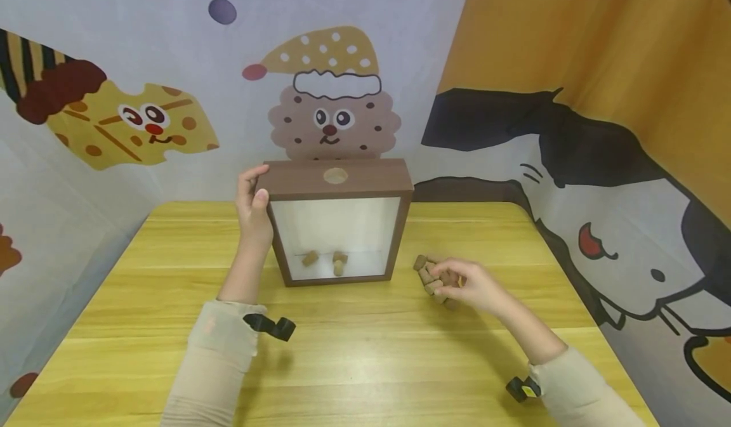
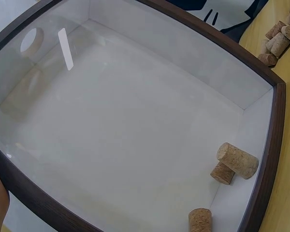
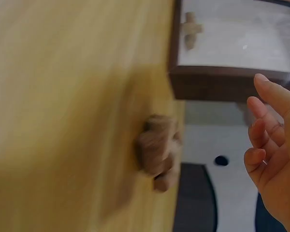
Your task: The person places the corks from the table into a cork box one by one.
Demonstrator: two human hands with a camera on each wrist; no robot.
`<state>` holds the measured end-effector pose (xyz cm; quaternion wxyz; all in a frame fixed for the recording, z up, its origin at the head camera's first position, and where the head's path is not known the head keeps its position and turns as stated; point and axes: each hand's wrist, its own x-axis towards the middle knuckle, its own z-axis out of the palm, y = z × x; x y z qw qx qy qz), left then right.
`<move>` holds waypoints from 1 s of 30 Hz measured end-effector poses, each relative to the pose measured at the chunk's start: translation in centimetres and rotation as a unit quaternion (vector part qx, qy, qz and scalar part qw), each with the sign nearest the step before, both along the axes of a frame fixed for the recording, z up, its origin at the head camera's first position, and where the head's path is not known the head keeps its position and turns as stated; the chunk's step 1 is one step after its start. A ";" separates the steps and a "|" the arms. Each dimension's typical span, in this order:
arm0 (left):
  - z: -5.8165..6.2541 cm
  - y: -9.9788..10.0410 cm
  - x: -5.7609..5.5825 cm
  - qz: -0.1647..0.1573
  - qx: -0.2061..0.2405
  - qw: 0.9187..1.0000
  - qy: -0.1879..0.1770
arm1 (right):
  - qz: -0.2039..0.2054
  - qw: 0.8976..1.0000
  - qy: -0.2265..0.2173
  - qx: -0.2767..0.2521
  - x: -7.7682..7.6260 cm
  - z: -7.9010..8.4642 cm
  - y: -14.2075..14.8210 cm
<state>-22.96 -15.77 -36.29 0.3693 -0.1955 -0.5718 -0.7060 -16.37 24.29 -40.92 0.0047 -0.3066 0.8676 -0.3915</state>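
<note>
My left hand (image 1: 254,216) grips the upper left corner of a brown shadow box frame (image 1: 377,179) that stands upright on the table. Its thumb lies on the front edge, fingers over the top. Behind the clear front, three corks lie at the bottom; one cork (image 2: 238,160) leans across another cork (image 2: 223,173), and a third cork (image 2: 200,221) sits apart. A round hole (image 1: 335,175) is cut in the frame's top. Over a pile of loose corks (image 1: 427,278) to the frame's right is my right hand (image 1: 473,283). In the right wrist view, its loosely bent fingers (image 3: 275,99) hold nothing.
The wooden table (image 1: 365,351) reaches back to a cartoon-printed cloth (image 1: 228,116) close behind the frame. More of the cloth hangs along the right side. Black wrist mounts (image 1: 274,327) stick out from both sleeves.
</note>
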 end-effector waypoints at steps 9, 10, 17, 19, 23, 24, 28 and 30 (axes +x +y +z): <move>0.1 0.0 0.1 -0.002 0.003 1.000 0.001 | 0.018 0.998 -0.048 0.047 -0.2 -3.0 3.0; 0.2 0.0 0.1 -0.002 0.003 1.000 0.001 | 0.018 0.997 -0.057 0.053 -0.3 -3.2 3.3; 0.3 0.1 0.2 0.005 -0.004 1.000 -0.002 | 0.030 0.993 -0.080 0.076 -1.1 -4.6 4.8; 0.3 0.1 0.2 0.003 -0.003 1.000 -0.002 | 0.035 0.993 -0.081 0.075 -1.3 -4.9 5.1; 0.3 0.1 0.2 0.001 -0.002 1.000 -0.002 | 0.046 0.993 -0.082 0.067 -1.5 -5.3 5.5; 0.3 0.1 0.2 0.000 -0.002 1.000 -0.003 | 0.048 0.993 -0.083 0.065 -1.6 -5.4 5.6; 0.2 0.1 0.2 0.001 -0.004 1.000 -0.001 | 0.051 0.993 -0.080 0.063 -1.6 -5.9 5.8; 0.2 0.1 0.2 0.000 -0.003 1.000 -0.001 | 0.049 0.993 -0.080 0.067 -1.6 -6.1 5.9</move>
